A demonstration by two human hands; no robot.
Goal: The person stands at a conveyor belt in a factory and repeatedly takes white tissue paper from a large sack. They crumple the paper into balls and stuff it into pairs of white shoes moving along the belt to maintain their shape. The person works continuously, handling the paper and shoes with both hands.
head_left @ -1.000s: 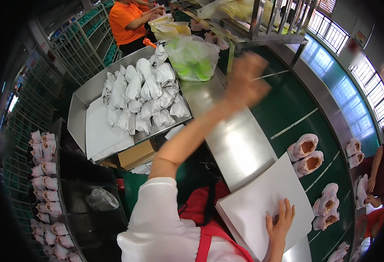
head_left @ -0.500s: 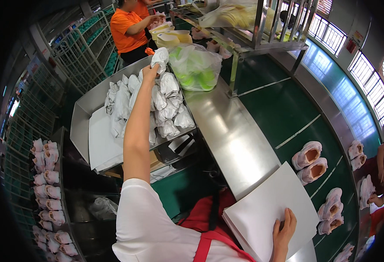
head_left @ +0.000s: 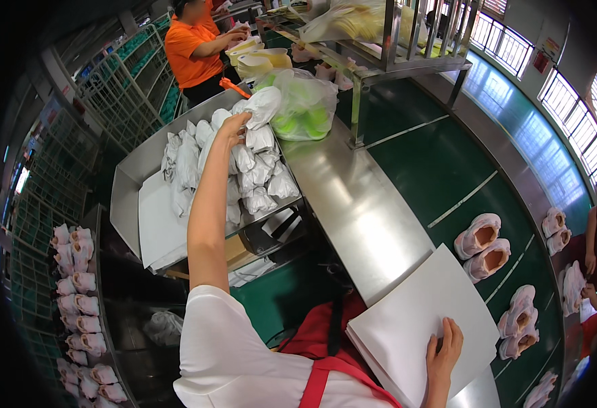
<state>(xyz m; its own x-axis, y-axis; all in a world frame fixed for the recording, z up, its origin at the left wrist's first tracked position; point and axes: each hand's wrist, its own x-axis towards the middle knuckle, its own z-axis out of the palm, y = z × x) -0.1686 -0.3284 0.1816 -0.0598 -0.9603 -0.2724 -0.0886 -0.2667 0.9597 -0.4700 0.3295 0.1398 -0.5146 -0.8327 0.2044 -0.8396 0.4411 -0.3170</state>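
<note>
With my left arm stretched far forward over a metal bin (head_left: 127, 178), my left hand (head_left: 234, 128) grips a crumpled white paper wad (head_left: 264, 105) at the bin's far right. Below and to the left of it lie many similar white paper wads (head_left: 188, 160), packed in rows. A flat stack of white paper (head_left: 159, 221) occupies the bin's near left part. My right hand (head_left: 444, 350) rests on a stack of white paper sheets (head_left: 407, 309) at lower right, fingers stretched out over the top sheet and holding nothing.
A steel ledge (head_left: 363, 204) runs beside a green conveyor belt (head_left: 434, 156) carrying pairs of pale shoes (head_left: 482, 234). A plastic bag of green items (head_left: 305, 112) stands beyond the bin, near a metal rack (head_left: 380, 78). Co-workers in orange (head_left: 193, 51) stand at far left.
My left hand has drawn slightly nearer, and the paper wad in it has swung to the right and toward me. The right hand stays on the paper stack.
</note>
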